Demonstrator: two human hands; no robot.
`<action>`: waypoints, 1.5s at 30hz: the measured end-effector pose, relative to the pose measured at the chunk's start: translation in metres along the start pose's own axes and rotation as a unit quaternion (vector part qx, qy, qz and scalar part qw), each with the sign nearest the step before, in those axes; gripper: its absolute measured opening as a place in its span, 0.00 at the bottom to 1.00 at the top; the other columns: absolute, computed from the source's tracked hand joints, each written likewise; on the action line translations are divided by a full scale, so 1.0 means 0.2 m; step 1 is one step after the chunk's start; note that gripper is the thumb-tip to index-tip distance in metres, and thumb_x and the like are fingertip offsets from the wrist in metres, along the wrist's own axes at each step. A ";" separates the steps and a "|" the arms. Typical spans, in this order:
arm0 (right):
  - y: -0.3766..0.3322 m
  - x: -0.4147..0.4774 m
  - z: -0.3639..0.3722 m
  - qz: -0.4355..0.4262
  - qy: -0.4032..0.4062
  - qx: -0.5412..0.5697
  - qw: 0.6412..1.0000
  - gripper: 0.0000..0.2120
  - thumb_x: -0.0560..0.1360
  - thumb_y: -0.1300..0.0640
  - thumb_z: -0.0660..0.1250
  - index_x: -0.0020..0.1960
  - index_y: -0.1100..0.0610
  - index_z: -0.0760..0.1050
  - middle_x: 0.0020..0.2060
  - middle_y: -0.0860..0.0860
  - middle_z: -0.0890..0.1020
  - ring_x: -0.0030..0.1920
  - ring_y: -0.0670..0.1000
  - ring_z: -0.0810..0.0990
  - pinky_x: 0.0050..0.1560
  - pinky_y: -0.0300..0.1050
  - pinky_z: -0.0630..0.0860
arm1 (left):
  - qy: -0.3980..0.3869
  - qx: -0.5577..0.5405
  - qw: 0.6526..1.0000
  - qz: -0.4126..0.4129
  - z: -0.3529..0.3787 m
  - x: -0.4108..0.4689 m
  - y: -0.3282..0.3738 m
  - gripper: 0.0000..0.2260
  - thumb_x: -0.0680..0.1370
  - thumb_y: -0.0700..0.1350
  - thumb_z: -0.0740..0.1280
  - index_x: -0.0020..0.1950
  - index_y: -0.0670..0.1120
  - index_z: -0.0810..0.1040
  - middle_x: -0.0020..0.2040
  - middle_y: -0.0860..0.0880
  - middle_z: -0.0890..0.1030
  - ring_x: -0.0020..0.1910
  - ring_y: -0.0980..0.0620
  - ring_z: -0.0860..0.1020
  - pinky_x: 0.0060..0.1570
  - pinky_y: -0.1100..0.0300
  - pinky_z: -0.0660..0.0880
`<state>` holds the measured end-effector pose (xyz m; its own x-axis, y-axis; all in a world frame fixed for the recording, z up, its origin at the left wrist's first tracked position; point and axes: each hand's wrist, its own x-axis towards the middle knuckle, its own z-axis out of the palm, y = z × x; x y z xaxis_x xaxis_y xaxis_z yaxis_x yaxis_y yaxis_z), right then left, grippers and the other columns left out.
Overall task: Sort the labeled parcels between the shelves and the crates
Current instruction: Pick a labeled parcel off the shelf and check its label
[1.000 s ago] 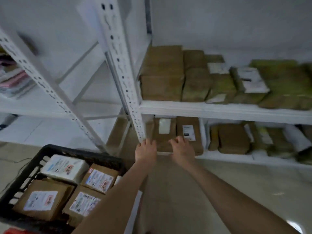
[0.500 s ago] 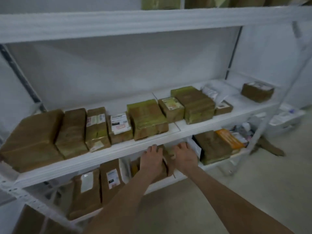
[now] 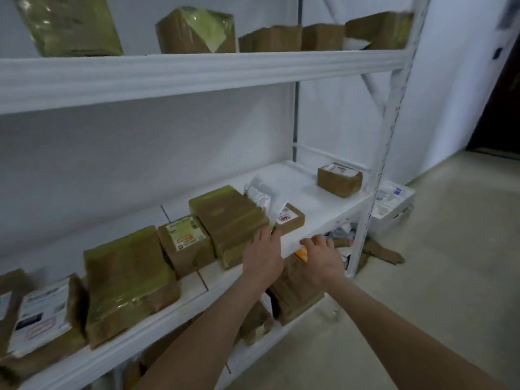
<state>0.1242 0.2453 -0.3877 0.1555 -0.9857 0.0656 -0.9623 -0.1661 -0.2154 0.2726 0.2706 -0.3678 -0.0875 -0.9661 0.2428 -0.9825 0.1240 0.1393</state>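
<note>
Brown parcels line the white middle shelf (image 3: 323, 209): a big taped parcel (image 3: 230, 220), a labelled box (image 3: 187, 243), another taped parcel (image 3: 126, 280), a small labelled parcel (image 3: 291, 219), a white poly bag (image 3: 264, 195) and a lone box (image 3: 339, 178) at the right end. My left hand (image 3: 263, 257) reaches out with straight fingers that touch the big taped parcel's front right corner. At the shelf's front edge my right hand (image 3: 320, 257) hangs with loosely bent fingers and holds nothing, above an orange packet (image 3: 301, 253) and a brown parcel (image 3: 295, 294) on the lower shelf. No crate is in view.
The top shelf (image 3: 197, 71) carries more taped parcels. The rack's perforated white upright (image 3: 385, 142) stands right of my hands. Behind it, white boxes (image 3: 391, 201) and flat cardboard (image 3: 382, 251) lie on the concrete floor. A dark doorway (image 3: 501, 94) opens at far right.
The view swung right along the rack, and the black crate left the frame. Both hands rose from the lower shelf to the middle shelf's front edge near its right end.
</note>
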 end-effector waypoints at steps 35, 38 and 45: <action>0.31 1.42 0.21 0.011 -0.358 0.422 0.833 0.19 0.69 0.50 0.75 0.50 0.64 0.77 0.46 0.56 0.82 0.45 0.54 0.82 0.44 0.44 0.78 | 0.002 0.025 0.897 -0.440 0.20 0.92 0.05 0.28 0.80 0.54 0.57 0.76 0.45 0.54 0.75 0.44 0.63 0.74 0.42 0.61 0.71 0.44 0.61; 0.29 1.38 0.20 0.072 -0.367 0.484 0.791 0.18 0.67 0.51 0.77 0.45 0.64 0.77 0.34 0.55 0.81 0.27 0.46 0.79 0.27 0.36 0.75 | 0.003 -0.001 0.895 -0.446 0.18 0.91 0.04 0.26 0.80 0.52 0.56 0.76 0.46 0.56 0.73 0.45 0.66 0.73 0.42 0.63 0.70 0.44 0.62; 0.34 1.41 0.04 0.127 -0.325 0.539 0.766 0.20 0.65 0.52 0.77 0.50 0.63 0.77 0.45 0.57 0.83 0.37 0.49 0.78 0.28 0.37 0.69 | 0.021 0.019 0.896 -0.444 0.20 0.90 0.03 0.22 0.80 0.48 0.56 0.74 0.51 0.61 0.66 0.45 0.74 0.69 0.42 0.67 0.65 0.45 0.64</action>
<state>0.1039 -0.0442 -0.3918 0.4091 -0.7388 -0.5356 -0.2901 0.4512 -0.8439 0.2448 0.0885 -0.3623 0.7362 -0.6710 0.0885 -0.6670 -0.6970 0.2632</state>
